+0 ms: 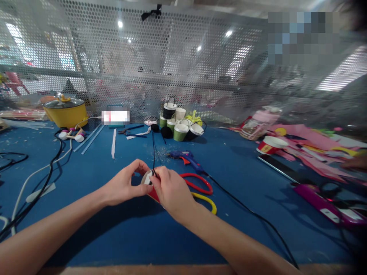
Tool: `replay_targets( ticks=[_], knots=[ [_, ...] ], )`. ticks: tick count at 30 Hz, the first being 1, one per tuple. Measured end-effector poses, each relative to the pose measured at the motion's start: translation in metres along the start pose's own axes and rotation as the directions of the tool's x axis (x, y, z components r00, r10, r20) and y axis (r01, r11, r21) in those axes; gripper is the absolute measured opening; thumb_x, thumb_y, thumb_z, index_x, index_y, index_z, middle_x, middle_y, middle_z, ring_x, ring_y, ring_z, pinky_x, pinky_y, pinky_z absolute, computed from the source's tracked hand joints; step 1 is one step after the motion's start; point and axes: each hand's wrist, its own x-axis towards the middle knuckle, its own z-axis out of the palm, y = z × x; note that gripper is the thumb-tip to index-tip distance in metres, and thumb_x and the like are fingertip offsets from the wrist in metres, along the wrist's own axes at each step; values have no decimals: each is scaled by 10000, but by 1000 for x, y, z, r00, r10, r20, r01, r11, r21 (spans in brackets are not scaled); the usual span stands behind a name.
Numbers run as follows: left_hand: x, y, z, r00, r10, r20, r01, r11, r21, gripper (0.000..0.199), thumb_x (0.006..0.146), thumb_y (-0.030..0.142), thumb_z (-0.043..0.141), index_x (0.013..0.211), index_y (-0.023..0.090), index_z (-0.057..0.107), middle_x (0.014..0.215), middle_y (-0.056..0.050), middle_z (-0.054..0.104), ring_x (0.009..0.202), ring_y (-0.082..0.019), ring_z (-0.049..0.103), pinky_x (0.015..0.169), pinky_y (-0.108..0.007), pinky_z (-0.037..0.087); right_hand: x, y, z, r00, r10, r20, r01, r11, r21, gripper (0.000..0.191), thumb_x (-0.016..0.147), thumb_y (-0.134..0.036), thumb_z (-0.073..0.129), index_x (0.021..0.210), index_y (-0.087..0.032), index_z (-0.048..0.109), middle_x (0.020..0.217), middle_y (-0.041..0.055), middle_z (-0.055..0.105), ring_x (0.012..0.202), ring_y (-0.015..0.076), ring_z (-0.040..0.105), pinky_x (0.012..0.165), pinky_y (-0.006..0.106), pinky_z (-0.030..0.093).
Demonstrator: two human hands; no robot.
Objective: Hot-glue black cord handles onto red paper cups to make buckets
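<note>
My left hand (126, 185) curls its thumb and fingers around a small white paper cup (146, 179) in front of me. Against the cup's rim, my right hand (174, 193) is closed in a pinch on a black cord (154, 154). From there the cord runs back to a black ball of yarn (155, 128). Scissors with one red and one yellow handle (213, 204) lie beside and partly behind my right hand. Just beyond sits a blue glue gun (187, 156) with a red trigger. My fingers hide much of the cup.
Several small green, black and white cups (180, 131) stand near the mesh partition (114, 57). A yellow pot (67, 114) is at back left, with cables (54, 160) before it. Right are a phone (279, 168), a purple power strip (323, 206), pink scraps (309, 141) and another person's hand (355, 162).
</note>
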Motion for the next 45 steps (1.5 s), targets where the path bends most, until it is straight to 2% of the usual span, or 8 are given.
replay_targets(
  ticks=[8,15,19,24,29,37,41,45],
  knots=[
    [2,-4,0,1000,-20,-12,19,999,-45,268,704,308,610,898,179,476,914,-32,560,872,-176,521,826,-359,374,3,1,-4,997,45,69,-49,997,61,176,891,-253,364,778,-174,474,656,55,572,597,190,529,529,279,349],
    [1,-2,2,999,49,-12,-49,997,-53,299,689,263,638,910,179,456,930,-27,532,890,-161,495,846,-334,374,24,7,-30,975,98,197,-180,870,459,139,853,-217,438,723,-176,466,782,36,532,709,134,513,650,253,413],
    [-3,-1,5,994,106,-1,-106,994,-40,299,689,227,645,916,186,454,944,-28,524,903,-163,487,856,-335,373,43,15,-37,935,150,320,-309,787,534,150,822,-257,481,714,-161,517,703,6,539,644,115,487,609,242,397],
    [-9,-3,7,975,215,55,-213,976,-50,440,702,209,644,1082,215,423,1075,-44,512,988,-176,482,894,-324,379,60,23,-21,865,151,479,-427,722,544,178,777,-272,537,648,-149,532,593,-28,522,546,87,457,520,212,359],
    [-9,-5,7,966,225,130,-228,974,5,468,723,237,636,1160,245,469,1161,-43,521,1055,-191,484,930,-323,370,61,36,-12,821,185,540,-438,811,388,197,785,-302,547,659,-151,561,587,-13,583,525,85,516,487,185,382],
    [-5,-5,6,981,169,97,-166,985,-41,440,727,230,625,1145,229,488,1166,-53,529,1077,-196,492,921,-322,386,40,111,-51,774,570,277,-592,806,-5,203,844,-214,402,740,-157,566,771,97,648,690,172,611,581,255,430],
    [-4,-3,6,986,142,86,-139,990,-36,446,724,228,620,1148,217,484,1160,-61,525,1075,-202,491,933,-344,377,24,127,-33,710,608,355,-606,785,-130,68,647,-136,625,602,-165,583,699,91,652,730,234,620,618,283,437],
    [-4,-4,6,991,119,65,-118,993,-31,459,716,238,624,1149,206,475,1151,-70,524,1065,-210,491,937,-368,375,20,126,-14,691,644,328,-637,757,-146,100,627,-105,634,717,-141,609,863,140,654,862,269,605,690,301,445]
  ],
)
